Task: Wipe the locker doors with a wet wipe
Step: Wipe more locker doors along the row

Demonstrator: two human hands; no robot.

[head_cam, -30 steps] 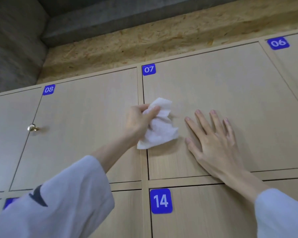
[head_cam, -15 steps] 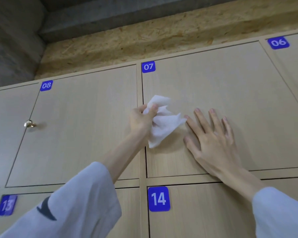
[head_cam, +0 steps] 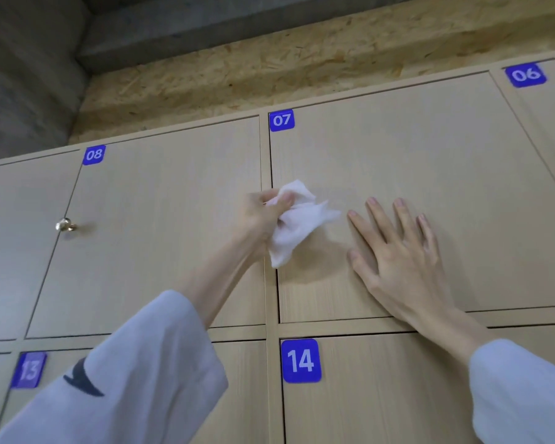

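A crumpled white wet wipe (head_cam: 297,222) is bunched in my left hand (head_cam: 263,216), whose fingers grip it at the left edge of locker door 07 (head_cam: 414,149), a pale wood door with a blue number tag. My right hand (head_cam: 401,251) lies flat on the same door, fingers spread, just right of the wipe. Locker door 08 (head_cam: 161,225) is to the left, behind my left forearm.
A brass knob (head_cam: 65,225) sticks out from the door left of door 08. Doors 13 (head_cam: 29,370) and 14 (head_cam: 301,360) sit in the row below, door 06 (head_cam: 525,74) at far right. A rough chipboard panel (head_cam: 269,68) and grey concrete run above the lockers.
My left hand and the wipe shifted slightly along the left edge of door 07, and the wipe's shape changed. My right hand stayed flat on the door. The camera view drifted a little.
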